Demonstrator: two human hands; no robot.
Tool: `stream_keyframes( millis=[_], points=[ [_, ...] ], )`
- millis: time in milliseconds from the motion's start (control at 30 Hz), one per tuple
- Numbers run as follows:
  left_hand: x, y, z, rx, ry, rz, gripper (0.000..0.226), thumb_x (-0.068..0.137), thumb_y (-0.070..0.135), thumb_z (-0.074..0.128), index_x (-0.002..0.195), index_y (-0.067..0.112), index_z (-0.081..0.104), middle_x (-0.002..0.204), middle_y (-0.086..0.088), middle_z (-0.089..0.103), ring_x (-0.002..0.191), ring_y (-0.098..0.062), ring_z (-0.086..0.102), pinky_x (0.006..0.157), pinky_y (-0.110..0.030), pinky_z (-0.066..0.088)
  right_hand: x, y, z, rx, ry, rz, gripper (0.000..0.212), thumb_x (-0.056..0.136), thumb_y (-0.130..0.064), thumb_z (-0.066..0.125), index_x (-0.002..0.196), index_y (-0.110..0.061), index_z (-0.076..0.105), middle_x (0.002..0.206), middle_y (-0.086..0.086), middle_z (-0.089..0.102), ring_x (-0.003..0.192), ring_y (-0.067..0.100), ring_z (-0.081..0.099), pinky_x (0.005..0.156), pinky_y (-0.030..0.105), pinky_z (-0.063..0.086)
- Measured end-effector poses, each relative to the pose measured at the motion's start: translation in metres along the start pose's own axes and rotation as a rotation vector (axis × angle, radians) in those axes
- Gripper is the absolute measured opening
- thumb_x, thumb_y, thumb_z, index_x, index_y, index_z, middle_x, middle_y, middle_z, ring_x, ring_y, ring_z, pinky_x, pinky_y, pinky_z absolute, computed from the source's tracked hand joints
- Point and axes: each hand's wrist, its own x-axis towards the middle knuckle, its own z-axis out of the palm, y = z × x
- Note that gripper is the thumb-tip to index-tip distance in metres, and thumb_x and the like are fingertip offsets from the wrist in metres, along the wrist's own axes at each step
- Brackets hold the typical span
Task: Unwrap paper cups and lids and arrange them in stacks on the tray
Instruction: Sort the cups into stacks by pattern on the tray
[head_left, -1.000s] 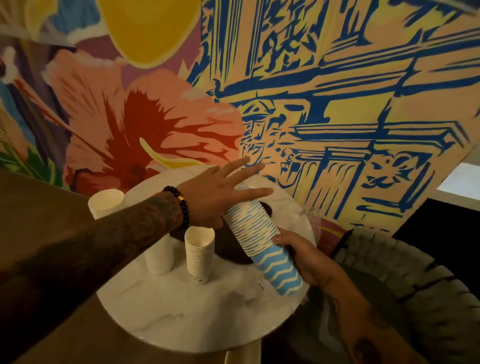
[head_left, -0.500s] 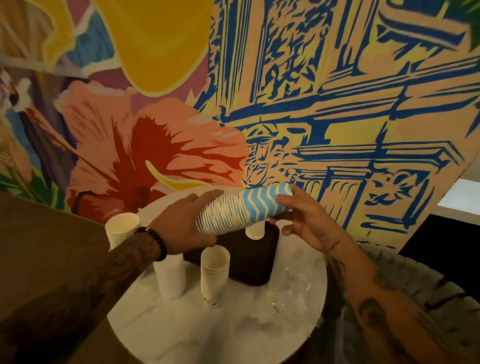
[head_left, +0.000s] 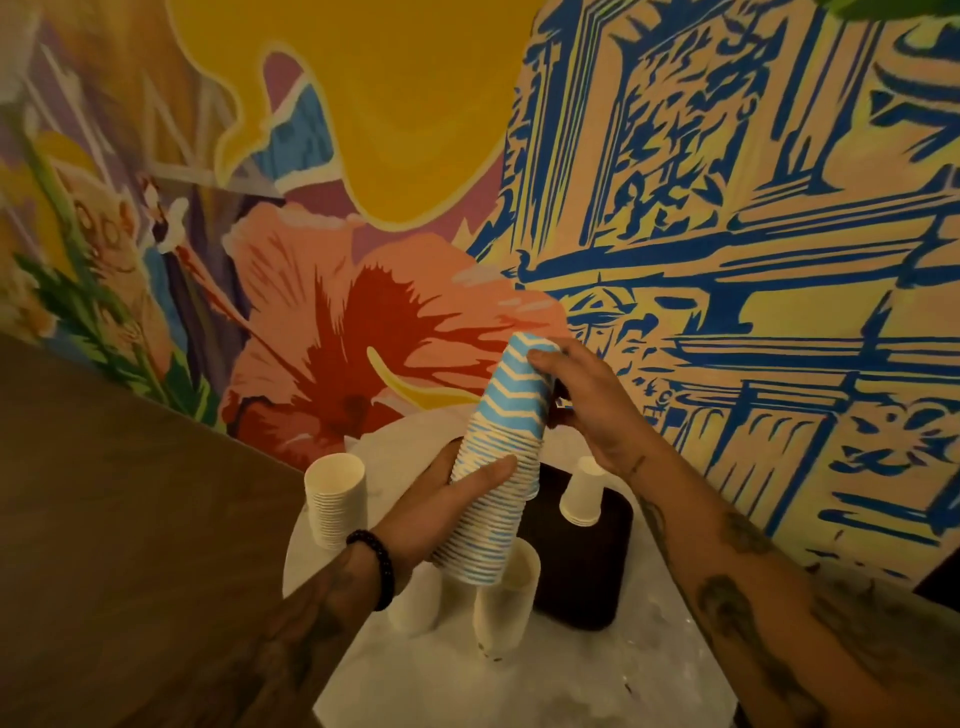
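A tall stack of blue-and-white zigzag paper cups is held nearly upright, bottoms up, above the table. My left hand grips its lower half from the left. My right hand pinches the top cup at the upper end. A dark square tray lies on the round marble table, with a short upside-down white cup stack on it. Three more white cup stacks stand on the table: one at the far left, one under my left wrist, one in front.
A painted mural wall rises close behind the table. A brown wooden surface runs along the left. Crumpled clear wrapping seems to lie on the marble right of the tray.
The blue stack has swung from lying sideways to nearly upright with its closed end up. My right hand rose to the top; my left slid to the lower half. The view moved closer.
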Motion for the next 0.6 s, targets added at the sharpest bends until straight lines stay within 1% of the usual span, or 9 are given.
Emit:
stream_keyframes(
  millis=[33,67,133,233,333,400,467,533,600],
  points=[
    [0.003,0.002,0.001,-0.043,-0.005,-0.022,0.033,0.086,0.052,0.06,0.115,0.037,0.06,0.102,0.016,0.075,0.091,-0.001,0.071,0.071,-0.015,0.053,0.006,0.001,0.004,0.001,-0.018,-0.008,0.021,0.099,-0.029,0.058,0.118,-0.019,0.062,0.105,-0.002,0.065,0.073,0.003,0.067,0.059,0.023,0.051],
    [0.008,0.002,0.0,-0.07,-0.001,-0.038,0.03,0.088,0.055,0.057,0.112,0.038,0.062,0.102,0.016,0.075,0.092,-0.004,0.072,0.075,-0.019,0.055,0.013,0.002,0.008,0.015,-0.033,-0.011,0.019,0.101,-0.028,0.056,0.117,-0.02,0.062,0.109,-0.003,0.066,0.08,0.001,0.068,0.064,0.023,0.052],
    [0.019,0.006,-0.001,-0.089,0.023,-0.063,0.04,0.083,0.063,0.056,0.113,0.039,0.064,0.104,0.013,0.075,0.096,-0.008,0.072,0.087,-0.03,0.056,0.027,0.006,0.013,0.043,-0.043,-0.012,0.02,0.1,-0.031,0.057,0.117,-0.022,0.064,0.115,-0.004,0.068,0.09,0.005,0.069,0.072,0.026,0.053],
    [0.045,0.008,-0.007,-0.072,0.051,-0.088,0.058,0.076,0.078,0.057,0.114,0.035,0.067,0.105,0.007,0.076,0.098,-0.015,0.072,0.098,-0.042,0.053,0.048,0.01,0.015,0.055,-0.006,-0.048,0.043,0.086,-0.044,0.068,0.121,-0.018,0.065,0.11,-0.004,0.072,0.091,0.009,0.073,0.07,0.024,0.057],
    [0.082,0.008,-0.015,-0.038,0.065,-0.101,0.072,0.066,0.086,0.06,0.114,0.033,0.07,0.107,0.003,0.076,0.1,-0.021,0.072,0.099,-0.049,0.052,0.079,0.016,0.006,0.073,0.047,-0.073,0.038,0.088,-0.032,0.073,0.12,-0.013,0.066,0.111,0.0,0.072,0.093,0.012,0.073,0.069,0.022,0.058],
    [0.108,0.011,-0.02,-0.002,0.09,-0.078,0.067,0.07,0.083,0.062,0.113,0.032,0.071,0.104,0.004,0.076,0.096,-0.02,0.073,0.096,-0.048,0.054,0.102,0.02,-0.005,0.076,0.065,-0.073,0.04,0.087,-0.033,0.075,0.123,-0.018,0.065,0.119,0.002,0.07,0.1,0.016,0.072,0.071,0.024,0.058],
    [0.133,0.013,-0.025,0.032,0.131,-0.078,0.063,0.073,0.078,0.062,0.114,0.031,0.068,0.099,0.008,0.077,0.089,-0.015,0.074,0.087,-0.041,0.058,0.125,0.024,-0.016,0.071,0.078,-0.062,0.047,0.085,-0.038,0.077,0.127,-0.024,0.062,0.126,0.002,0.067,0.107,0.019,0.07,0.074,0.028,0.058],
    [0.156,0.014,-0.029,0.053,0.136,-0.093,0.066,0.071,0.077,0.064,0.117,0.03,0.065,0.099,0.01,0.077,0.085,-0.012,0.074,0.077,-0.034,0.057,0.145,0.029,-0.026,0.077,0.085,-0.056,0.047,0.085,-0.036,0.077,0.128,-0.026,0.059,0.127,0.002,0.066,0.108,0.018,0.069,0.076,0.031,0.058],
    [0.179,0.011,-0.032,0.07,0.15,-0.099,0.067,0.068,0.076,0.066,0.116,0.03,0.065,0.1,0.011,0.076,0.083,-0.009,0.074,0.073,-0.03,0.056,0.164,0.037,-0.033,0.092,0.091,-0.045,0.047,0.086,-0.033,0.076,0.129,-0.025,0.059,0.126,0.002,0.067,0.107,0.016,0.069,0.075,0.029,0.058]
  ],
)
